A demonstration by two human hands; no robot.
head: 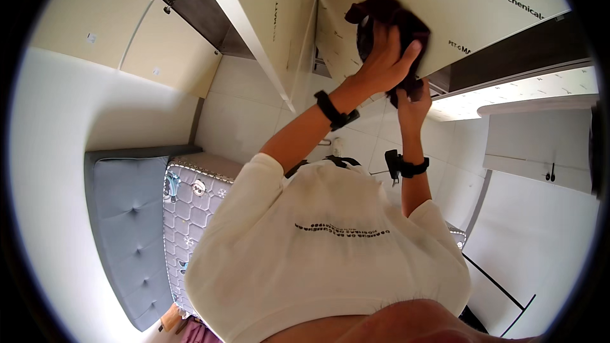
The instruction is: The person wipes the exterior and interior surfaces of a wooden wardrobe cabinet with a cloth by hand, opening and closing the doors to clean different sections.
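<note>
A dark maroon cloth lies bunched against a cabinet door panel covered in printed protective film. My left hand presses into the cloth, its thumb apart and some fingertips buried in the folds. Below it, by the panel's lower edge, my right hand grips the hanging end of the same cloth. Each wrist wears a black strap with a small device.
Another filmed door panel stands swung out on the left. Beyond it are cream cabinet doors. A bed with a patterned mattress and grey headboard lies at left. A grey cabinet stands at right, above the tiled floor.
</note>
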